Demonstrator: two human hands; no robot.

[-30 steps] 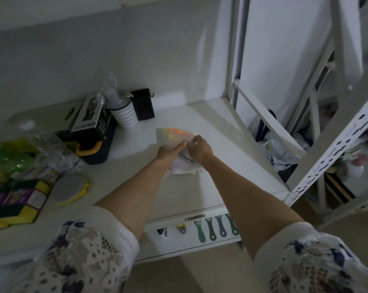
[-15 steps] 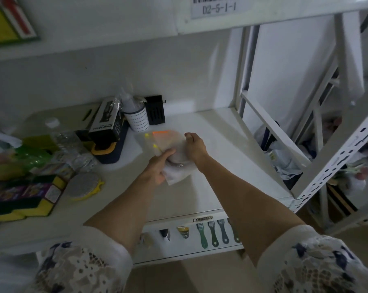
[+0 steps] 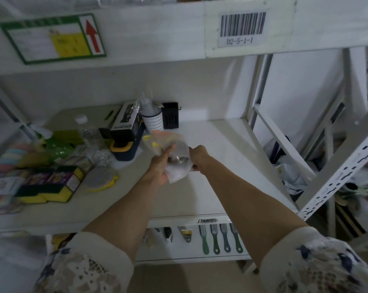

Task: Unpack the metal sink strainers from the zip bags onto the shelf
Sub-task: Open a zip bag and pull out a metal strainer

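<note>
Head view: your left hand [image 3: 160, 166] closes its grip on the zip bag [image 3: 172, 153]; your right hand [image 3: 197, 154] pinches the metal strainer [image 3: 176, 158] half out, above the shelf [image 3: 231, 157]. Risk: slick steel slips, clatters down, or snags the bag mouth.

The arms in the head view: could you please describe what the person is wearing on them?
Both forearms are bare. The left sleeve and the right sleeve are short, white and lacy, with a dark blue floral print. No gloves, watch or rings show on either hand.
</note>
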